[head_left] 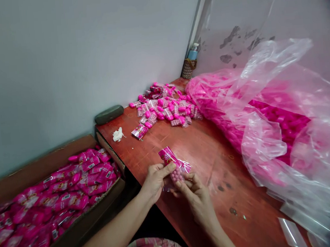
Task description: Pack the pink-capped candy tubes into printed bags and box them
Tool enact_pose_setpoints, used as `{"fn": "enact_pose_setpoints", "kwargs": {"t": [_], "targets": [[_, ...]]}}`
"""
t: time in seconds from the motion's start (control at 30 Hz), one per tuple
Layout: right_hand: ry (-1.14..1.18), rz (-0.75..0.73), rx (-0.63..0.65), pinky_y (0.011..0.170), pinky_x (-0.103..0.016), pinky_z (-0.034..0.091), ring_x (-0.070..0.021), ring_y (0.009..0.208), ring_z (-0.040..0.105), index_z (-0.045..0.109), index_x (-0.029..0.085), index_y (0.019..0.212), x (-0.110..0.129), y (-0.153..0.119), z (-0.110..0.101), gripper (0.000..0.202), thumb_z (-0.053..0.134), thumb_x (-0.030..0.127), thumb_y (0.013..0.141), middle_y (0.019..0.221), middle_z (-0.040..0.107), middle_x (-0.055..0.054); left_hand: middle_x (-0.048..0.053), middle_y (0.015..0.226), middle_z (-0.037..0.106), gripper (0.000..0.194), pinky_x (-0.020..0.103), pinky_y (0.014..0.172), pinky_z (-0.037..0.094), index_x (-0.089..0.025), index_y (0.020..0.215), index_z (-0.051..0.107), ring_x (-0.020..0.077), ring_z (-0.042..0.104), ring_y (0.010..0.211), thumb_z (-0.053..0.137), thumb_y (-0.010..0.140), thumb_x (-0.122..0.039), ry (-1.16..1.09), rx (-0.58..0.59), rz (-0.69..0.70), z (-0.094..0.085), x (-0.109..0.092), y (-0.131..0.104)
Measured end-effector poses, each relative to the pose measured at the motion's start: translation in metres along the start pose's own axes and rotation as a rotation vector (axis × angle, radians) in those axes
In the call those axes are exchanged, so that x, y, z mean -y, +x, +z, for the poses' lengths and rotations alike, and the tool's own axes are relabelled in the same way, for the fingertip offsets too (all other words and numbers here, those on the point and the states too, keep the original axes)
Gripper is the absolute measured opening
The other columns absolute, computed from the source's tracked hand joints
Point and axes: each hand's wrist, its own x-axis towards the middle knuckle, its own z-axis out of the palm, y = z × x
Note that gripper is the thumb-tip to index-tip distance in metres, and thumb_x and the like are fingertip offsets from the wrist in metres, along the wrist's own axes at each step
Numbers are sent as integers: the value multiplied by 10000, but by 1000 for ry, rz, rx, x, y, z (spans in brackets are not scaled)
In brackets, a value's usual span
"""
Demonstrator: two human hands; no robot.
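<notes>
A small clear container of pink balls (176,174) is pinched between both hands above the table's front edge. My left hand (155,178) grips its left side with the thumb across the top. From the right, my right hand (197,196) holds the lower end between thumb and fingers. A shiny printed pink wrapper (166,153) sticks up at the far end of the container, with its lower part hidden by my fingers. Whether the wrapper is around the container or beside it, I cannot tell. Beyond my hands lies a pile of similar pink-capped containers (168,113).
A cardboard box (113,190) full of wrapped pink packs stands at the left. On the red table (213,154) are a stack of printed wrappers (139,131), crumpled white tissue (118,134) and a dark case (109,114). A large plastic bag (265,85) of pink pieces fills the right.
</notes>
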Motion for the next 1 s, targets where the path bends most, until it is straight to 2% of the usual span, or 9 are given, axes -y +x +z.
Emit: {"fn": "enact_pose_setpoints", "kwargs": {"t": [0.23, 0.4, 0.47, 0.6, 0.63, 0.7, 0.83, 0.9, 1.0], "targets": [[113, 42, -53, 446, -199, 490, -126, 475, 612, 486, 187, 786, -2, 7, 1, 286, 719, 285, 653, 564, 636, 20, 21, 533, 549, 252, 220, 456, 403, -59, 636, 639, 67, 452, 430, 702, 633, -303, 109, 173, -73, -3, 1, -7], [-12, -22, 5, 364, -168, 404, -96, 374, 536, 421, 209, 705, 2, 13, 5, 302, 709, 288, 657, 476, 577, 68, 63, 576, 589, 291, 291, 566, 455, -50, 650, 648, 132, 548, 516, 681, 654, -339, 63, 264, -81, -2, 0, -16], [-53, -24, 48, 340, -169, 373, -96, 358, 520, 421, 210, 704, 6, 15, 2, 312, 710, 313, 647, 484, 576, 64, 90, 654, 638, 274, 324, 639, 476, -69, 680, 655, 177, 603, 609, 674, 665, -342, 14, 164, 26, -7, -4, -22], [-124, -37, -44, 367, -181, 389, -104, 402, 545, 442, 203, 723, 16, 18, -13, 267, 650, 370, 702, 546, 606, 27, 94, 1010, 648, 425, 399, 844, 447, -185, 1011, 620, 223, 609, 902, 503, 760, -507, -93, -189, 482, -34, -15, -33], [-147, -43, -81, 370, -179, 388, -104, 410, 546, 448, 202, 722, 17, 18, -17, 259, 634, 382, 716, 545, 603, 24, 95, 1076, 624, 469, 413, 884, 422, -204, 1089, 581, 229, 587, 964, 452, 778, -530, -13, -228, 568, -41, -15, -32], [-190, -39, -115, 369, -181, 383, -102, 413, 536, 463, 199, 719, 18, 19, -24, 258, 611, 410, 731, 549, 599, 20, 99, 1185, 563, 480, 431, 963, 345, -218, 1170, 529, 243, 514, 1085, 476, 781, -495, 347, -224, 654, -50, -10, -28], [-240, -8, -73, 392, -191, 389, -98, 431, 526, 492, 199, 735, 13, 17, -28, 258, 582, 440, 747, 611, 617, 8, 76, 1260, 498, 406, 491, 1050, 137, -242, 1133, 565, 276, 342, 1233, 600, 740, -342, 1210, -63, 703, -48, 17, -9], [-254, -14, -56, 406, -189, 388, -96, 442, 526, 499, 199, 745, 11, 14, -28, 249, 574, 436, 757, 617, 617, 10, 63, 1245, 513, 330, 525, 1045, 100, -253, 1100, 586, 284, 314, 1247, 559, 775, -303, 1425, -51, 748, -44, 28, -3], [-285, -12, -59, 409, -193, 381, -99, 443, 513, 501, 194, 740, 10, 12, -29, 245, 562, 430, 769, 591, 597, 10, 43, 1212, 544, 272, 550, 1034, 104, -275, 1061, 605, 282, 317, 1246, 509, 807, -266, 1555, -85, 790, -42, 34, 0]]}}
